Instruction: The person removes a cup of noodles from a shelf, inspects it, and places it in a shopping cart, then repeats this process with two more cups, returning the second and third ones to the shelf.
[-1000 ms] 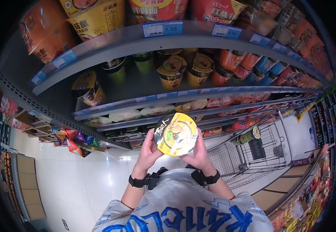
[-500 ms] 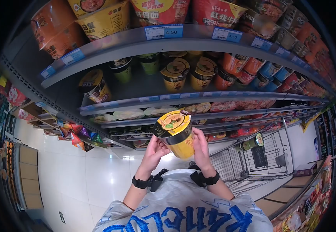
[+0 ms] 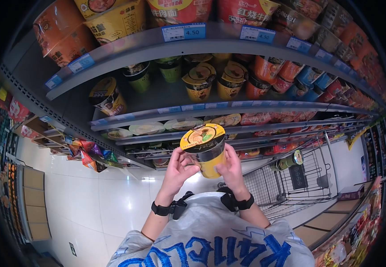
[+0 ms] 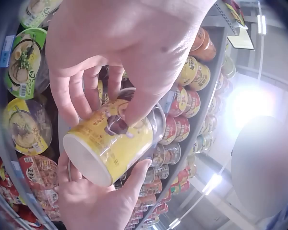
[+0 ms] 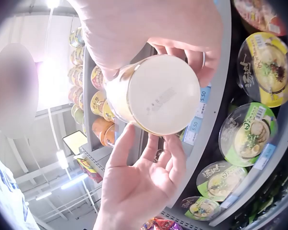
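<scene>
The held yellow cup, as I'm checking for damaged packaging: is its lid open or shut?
Shut: in the head view, the printed lid covers the top of the yellow cup, with no opening visible.

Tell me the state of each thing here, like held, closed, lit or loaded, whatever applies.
Yellow noodle cup, lid on, held up
Left hand, fingers curled against the cup
Right hand, gripping the cup
Shopping cart, partly loaded, green containers inside
Two yellow shelf cups, standing, lids on
Ceiling light, lit
</scene>
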`<state>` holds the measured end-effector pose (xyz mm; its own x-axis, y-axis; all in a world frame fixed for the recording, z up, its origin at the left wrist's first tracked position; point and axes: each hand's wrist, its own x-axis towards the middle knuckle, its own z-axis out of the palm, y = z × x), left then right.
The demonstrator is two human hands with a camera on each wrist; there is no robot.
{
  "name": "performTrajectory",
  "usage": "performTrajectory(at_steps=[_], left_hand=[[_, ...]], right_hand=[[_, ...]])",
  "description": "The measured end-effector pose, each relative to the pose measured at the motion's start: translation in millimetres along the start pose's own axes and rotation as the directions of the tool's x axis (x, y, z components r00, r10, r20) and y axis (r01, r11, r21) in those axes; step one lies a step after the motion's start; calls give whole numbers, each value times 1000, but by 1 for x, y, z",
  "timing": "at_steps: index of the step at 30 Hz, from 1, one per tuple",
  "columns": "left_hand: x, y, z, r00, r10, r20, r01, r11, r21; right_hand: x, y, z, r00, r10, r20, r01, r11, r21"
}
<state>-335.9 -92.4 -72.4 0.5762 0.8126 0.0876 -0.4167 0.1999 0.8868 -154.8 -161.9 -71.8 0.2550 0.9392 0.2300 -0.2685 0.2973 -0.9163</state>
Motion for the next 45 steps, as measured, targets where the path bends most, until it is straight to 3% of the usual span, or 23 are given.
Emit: performTrajectory(at_steps=[4,6,7,9,10,17,18,20,24,26,30,33,35,40,45], left_hand=[[-4,-8,1,997,-68,32,70,994,-86],[-3,0,5,996,-84,37,87,995,-57],[-2,3,7,994,-101,38,102,994,-29],[-1,-1,-1,992,-126,-6,126,991,-50],[-1,-2,-4,988,-146,-49,142,987,-74],[1,-1,-5,991,-67,-118,74,996,54],[1,-2,-7,994,-35,-100,43,996,77],[0,-2,-7,997,-3,-83,11,995,101],[-1,-1,-6,995,48,-85,-37,991,126],[-1,-1,-8,995,66,-76,-57,991,124],[-2,-3,-13,990,141,-31,-135,980,143],[-4,-6,-14,984,174,-45,-167,977,131],[-5,-6,-13,984,170,-61,-160,977,140],[-4,1,-11,985,122,-125,-89,966,241],[-3,9,-9,991,80,-107,-61,984,167]], right_hand=[[-1,8,-12,987,109,121,-103,993,-54],[2,16,-16,990,-49,130,89,942,-323],[1,18,-15,991,-47,128,86,943,-322],[0,19,-10,998,-7,-65,1,996,-94],[1,14,-8,994,-36,-106,28,997,-78],[0,-4,-4,989,105,-103,-103,994,23],[0,-1,-6,989,104,-104,-102,995,21],[0,9,-13,993,-87,-81,65,968,-241],[1,7,-15,997,-61,-38,50,969,-241],[0,5,-11,997,37,-66,-44,992,-114],[-1,10,-7,995,2,-95,-5,999,-41],[-1,25,-17,998,-13,-55,5,991,-136],[-3,17,-11,998,60,-31,-62,995,-75],[-5,13,-12,999,0,41,5,992,-129],[-3,5,-13,993,-13,115,38,975,-217]])
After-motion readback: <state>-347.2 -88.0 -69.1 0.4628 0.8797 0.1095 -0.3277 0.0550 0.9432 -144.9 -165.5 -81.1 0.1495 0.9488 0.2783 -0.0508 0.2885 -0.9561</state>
